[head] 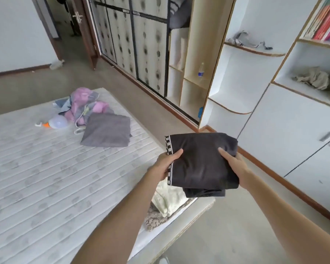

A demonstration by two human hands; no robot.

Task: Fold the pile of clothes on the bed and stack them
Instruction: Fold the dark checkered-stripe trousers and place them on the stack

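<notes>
Our left hand and right hand grip a folded black garment, checkered-trimmed, over the bed edge, hiding pale clothes beneath; folded grey garment at ten o'clock.

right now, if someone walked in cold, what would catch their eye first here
First, the folded black garment with a checkered trim, held up in the foreground over the bed's near corner, left hand and right hand gripping its sides. Next, on the bare quilted mattress farther back, a folded grey garment lies beside a rumpled pink and purple heap. Pale unfolded clothes sit below the hands.
</notes>
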